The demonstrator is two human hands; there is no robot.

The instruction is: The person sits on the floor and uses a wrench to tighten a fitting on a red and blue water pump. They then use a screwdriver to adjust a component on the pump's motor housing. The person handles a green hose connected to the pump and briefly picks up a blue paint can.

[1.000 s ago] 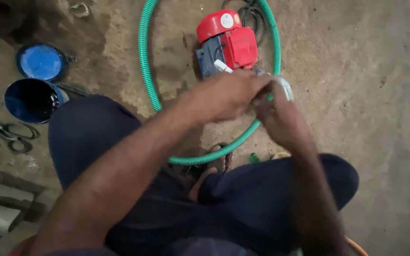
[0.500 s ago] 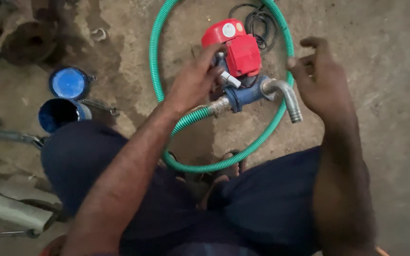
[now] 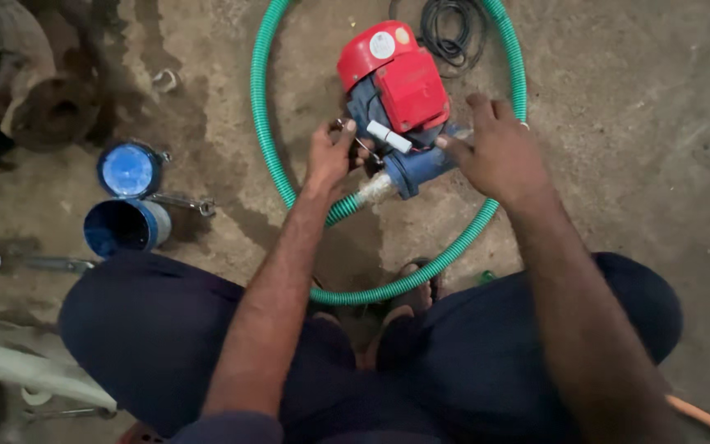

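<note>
A small pump (image 3: 400, 90) with a red top and blue body sits on the concrete floor inside a loop of green ribbed hose (image 3: 266, 140). One hose end joins the pump's lower left side. My left hand (image 3: 330, 154) is at the pump's left side, fingers pinched on a small metal clip (image 3: 341, 125). My right hand (image 3: 496, 152) lies over the pump's right side, thumb on the blue body, and hides the metal outlet pipe. A short white cylinder (image 3: 389, 136) rests on the pump between my hands.
A blue tin (image 3: 125, 228) and its lid (image 3: 129, 170) stand at the left beside a wrench (image 3: 181, 202). Rusty flanges (image 3: 59, 108) lie at the top left, a black cable coil (image 3: 454, 37) behind the pump, and a pale pipe (image 3: 18, 366) at the bottom left. My knees frame the bottom.
My right hand has come down from hovering open onto the pump's right side, covering the metal outlet pipe. My left hand slid from the pump's top to its left side.
</note>
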